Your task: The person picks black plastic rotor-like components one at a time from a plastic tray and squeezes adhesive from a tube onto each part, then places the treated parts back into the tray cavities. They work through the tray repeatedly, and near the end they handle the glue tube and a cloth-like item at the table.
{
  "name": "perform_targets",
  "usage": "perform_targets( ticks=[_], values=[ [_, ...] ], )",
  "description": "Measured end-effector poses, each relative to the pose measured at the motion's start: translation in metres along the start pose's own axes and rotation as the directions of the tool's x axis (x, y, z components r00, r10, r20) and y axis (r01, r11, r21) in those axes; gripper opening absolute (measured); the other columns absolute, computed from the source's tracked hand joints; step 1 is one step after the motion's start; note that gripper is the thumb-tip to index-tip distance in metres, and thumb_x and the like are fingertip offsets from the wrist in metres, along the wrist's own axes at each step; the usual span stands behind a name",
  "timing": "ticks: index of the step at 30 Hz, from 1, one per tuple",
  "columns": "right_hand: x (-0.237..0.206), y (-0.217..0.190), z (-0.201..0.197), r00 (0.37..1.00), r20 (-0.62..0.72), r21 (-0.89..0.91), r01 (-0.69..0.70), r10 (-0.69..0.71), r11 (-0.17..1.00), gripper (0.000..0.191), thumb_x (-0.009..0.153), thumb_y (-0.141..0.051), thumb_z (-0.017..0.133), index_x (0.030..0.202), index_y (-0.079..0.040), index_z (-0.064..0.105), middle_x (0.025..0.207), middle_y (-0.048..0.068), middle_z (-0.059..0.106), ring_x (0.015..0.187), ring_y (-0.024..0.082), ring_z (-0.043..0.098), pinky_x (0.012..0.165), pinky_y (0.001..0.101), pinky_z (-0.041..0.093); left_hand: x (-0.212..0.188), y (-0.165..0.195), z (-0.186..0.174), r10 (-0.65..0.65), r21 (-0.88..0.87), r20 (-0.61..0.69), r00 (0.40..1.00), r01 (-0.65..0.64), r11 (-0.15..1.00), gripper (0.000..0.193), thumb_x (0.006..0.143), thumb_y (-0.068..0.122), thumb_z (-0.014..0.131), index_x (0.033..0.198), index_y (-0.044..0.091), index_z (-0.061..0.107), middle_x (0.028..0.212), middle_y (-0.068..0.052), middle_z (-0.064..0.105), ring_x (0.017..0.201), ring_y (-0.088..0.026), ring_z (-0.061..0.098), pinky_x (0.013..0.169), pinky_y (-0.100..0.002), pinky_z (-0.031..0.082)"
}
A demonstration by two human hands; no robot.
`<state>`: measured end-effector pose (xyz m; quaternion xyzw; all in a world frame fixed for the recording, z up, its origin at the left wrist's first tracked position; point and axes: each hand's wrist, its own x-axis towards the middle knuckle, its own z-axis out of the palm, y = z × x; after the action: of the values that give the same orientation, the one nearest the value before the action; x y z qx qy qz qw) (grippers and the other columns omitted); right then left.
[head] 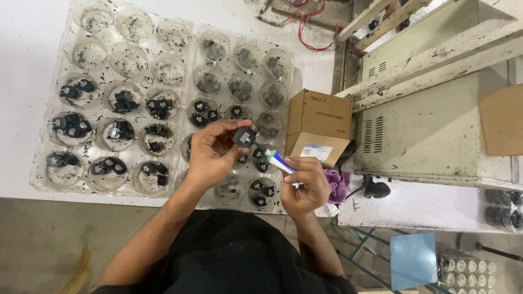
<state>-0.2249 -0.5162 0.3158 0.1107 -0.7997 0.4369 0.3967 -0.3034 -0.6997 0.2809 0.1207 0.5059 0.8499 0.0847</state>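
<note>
A small black plastic part (244, 136) with a pale label on its face sits pinched between the thumb and fingertips of the left hand (213, 154), raised above the clear moulded plastic trays (180, 32). The left wrist is bent, palm turned toward the body, fingers curled tight around the part. The right hand (305, 188) is closed around a small white and blue squeeze tube (278, 160), its nozzle aimed up-left and ending just beside the part; whether it touches cannot be told. Both forearms rise from a black-clothed lap.

Under the hands, the trays' round cups hold more black parts, several to a cup, on a white table (32, 32). Just right of the tube stands a brown cardboard box (318, 117), its flap open, with a white label on the flap. A crumpled purple cloth (338, 185) lies below it. Further right is a grimy beige metal cabinet (430, 125) with vent slots.
</note>
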Motion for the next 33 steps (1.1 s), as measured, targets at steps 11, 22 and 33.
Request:
perform_targets(
  ticks=[11, 22, 33],
  values=[
    [0.004, 0.023, 0.007, 0.997, 0.067, 0.04, 0.035, -0.038, 0.999, 0.025, 0.062, 0.019, 0.06, 0.075, -0.003, 0.055, 0.095, 0.014, 0.071, 0.085, 0.026, 0.07, 0.075, 0.033, 0.055, 0.012, -0.011, -0.007, -0.073, 0.11, -0.038, 0.997, 0.077, 0.991, 0.04, 0.085, -0.02, 0.069, 0.12, -0.001, 0.062, 0.136, -0.011, 0.068, 0.114, -0.013, 0.068, 0.096, -0.028, 0.061],
    [0.001, 0.024, 0.008, 0.993, 0.086, 0.031, 0.082, -0.084, 0.996, 0.026, 0.057, 0.016, 0.06, 0.073, -0.003, 0.052, 0.093, 0.012, 0.069, 0.082, 0.026, 0.068, 0.071, 0.034, 0.053, 0.005, -0.022, -0.011, -0.072, 0.032, -0.048, 0.996, 0.074, 0.997, 0.04, 0.085, -0.019, 0.07, 0.12, -0.001, 0.062, 0.137, -0.012, 0.067, 0.116, -0.015, 0.068, 0.097, -0.029, 0.061],
    [-0.002, 0.024, 0.003, 0.99, 0.12, 0.009, 0.073, -0.074, 0.997, 0.025, 0.054, 0.014, 0.059, 0.072, -0.003, 0.052, 0.093, 0.012, 0.07, 0.082, 0.026, 0.068, 0.071, 0.0345, 0.053, 0.0, -0.016, -0.008, -0.076, 0.113, -0.077, 0.994, 0.084, 0.99, 0.045, 0.086, -0.018, 0.071, 0.127, -0.002, 0.064, 0.133, -0.01, 0.069, 0.116, -0.013, 0.068, 0.1, -0.028, 0.059]
  ],
)
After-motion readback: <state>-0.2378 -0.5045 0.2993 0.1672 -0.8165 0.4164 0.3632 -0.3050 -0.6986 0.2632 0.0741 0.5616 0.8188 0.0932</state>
